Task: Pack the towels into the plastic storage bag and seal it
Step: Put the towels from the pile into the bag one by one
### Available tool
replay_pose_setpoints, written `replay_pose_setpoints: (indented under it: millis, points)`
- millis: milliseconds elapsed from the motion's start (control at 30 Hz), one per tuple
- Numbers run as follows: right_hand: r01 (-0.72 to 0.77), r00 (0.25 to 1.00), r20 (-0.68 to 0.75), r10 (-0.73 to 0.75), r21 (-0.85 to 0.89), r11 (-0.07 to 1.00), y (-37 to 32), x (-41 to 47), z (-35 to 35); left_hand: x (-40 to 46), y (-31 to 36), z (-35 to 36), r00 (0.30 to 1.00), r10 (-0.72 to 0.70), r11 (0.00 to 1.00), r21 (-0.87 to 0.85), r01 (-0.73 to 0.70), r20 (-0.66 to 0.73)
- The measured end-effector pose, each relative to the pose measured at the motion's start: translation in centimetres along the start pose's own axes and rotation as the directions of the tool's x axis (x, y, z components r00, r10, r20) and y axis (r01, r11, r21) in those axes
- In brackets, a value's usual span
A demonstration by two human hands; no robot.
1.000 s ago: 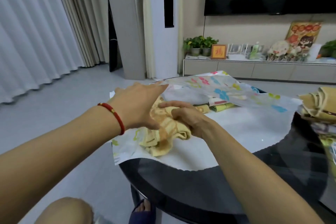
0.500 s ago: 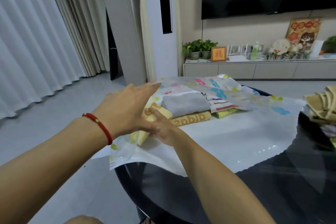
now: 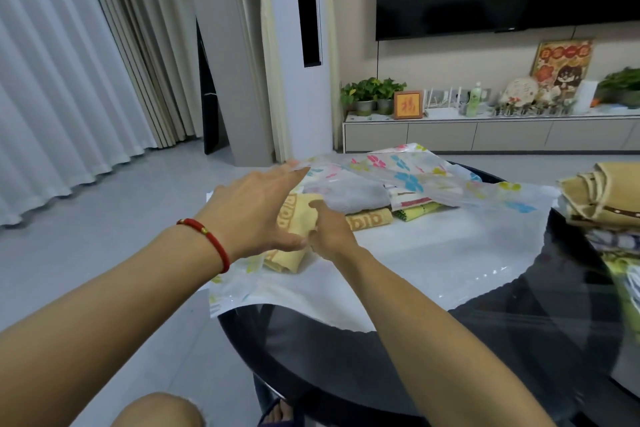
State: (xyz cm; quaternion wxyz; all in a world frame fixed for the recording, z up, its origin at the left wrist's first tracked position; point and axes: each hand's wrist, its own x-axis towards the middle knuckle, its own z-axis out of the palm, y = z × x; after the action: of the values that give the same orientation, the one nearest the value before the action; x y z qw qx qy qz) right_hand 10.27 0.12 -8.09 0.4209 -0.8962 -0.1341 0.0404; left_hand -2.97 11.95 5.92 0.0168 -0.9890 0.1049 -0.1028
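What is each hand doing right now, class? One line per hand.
Left hand: open, fingers spread, lifting the plastic storage bag's top flap.
Right hand: on the yellow towel inside the bag; grip cannot be told.

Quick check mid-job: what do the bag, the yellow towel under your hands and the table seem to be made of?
Bag: thin, glossy, see-through plastic film with printed flowers; it wrinkles, and the towels show through its lifted flap.
Yellow towel: soft, matt, woven cloth, probably cotton terry; it bunches under the right hand.
Table: dark and mirror-glossy, likely glass or lacquer; the reflections leave it open.
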Motion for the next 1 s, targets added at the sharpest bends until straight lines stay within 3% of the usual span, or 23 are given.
replay_pose_setpoints:
  millis: [33,100,300,367,433,533,667,800,933,1000]
  points:
    - [0.089,0.995,0.049,-0.083,-0.128,0.988,0.8,-0.8,-0.5,0.0,0.1,0.2,1.0,0.007,1.0,0.011,-0.007,-0.003]
    - [0.17,0.981,0.127,-0.146,-0.203,0.964,2.6,-3.1,-2.0,0.1,0.7,0.8,1.0,0.024,0.998,0.052,-0.023,-0.016]
    - [0.169,0.985,0.083,-0.148,-0.363,0.916,9.9,-12.1,-11.1,1.9,5.4,3.0,0.988,0.148,0.963,0.235,-0.134,-0.043]
    - [0.081,0.994,-0.033,-0.102,-0.387,0.918,13.3,-15.3,-15.2,2.8,7.9,4.4,0.98,0.198,0.944,0.277,-0.181,-0.034]
    - [-0.043,0.968,-0.242,-0.058,-0.393,0.919,17.0,-18.0,-19.3,3.8,10.7,6.1,0.97,0.241,0.927,0.299,-0.225,-0.017]
    - [-0.332,0.827,-0.552,0.106,-0.328,0.885,23.0,-20.5,-24.9,5.3,15.0,8.2,0.954,0.297,0.901,0.321,-0.292,0.035]
    - [-0.64,0.603,-0.742,0.294,-0.23,0.733,30.8,-23.2,-30.4,7.3,19.0,10.6,0.934,0.34,0.851,0.388,-0.354,0.105]
    - [-0.721,0.462,-0.782,0.419,-0.056,0.69,36.5,-24.3,-33.1,9.6,21.6,12.4,0.923,0.367,0.829,0.409,-0.381,0.116]
    - [-0.845,0.348,-0.751,0.562,0.008,0.535,38.7,-24.3,-34.3,11.2,23.7,13.6,0.921,0.37,0.828,0.407,-0.385,0.118]
    - [-0.869,0.343,-0.745,0.572,-0.021,0.494,38.9,-24.4,-34.9,11.7,24.2,13.7,0.922,0.374,0.837,0.393,-0.382,0.1]
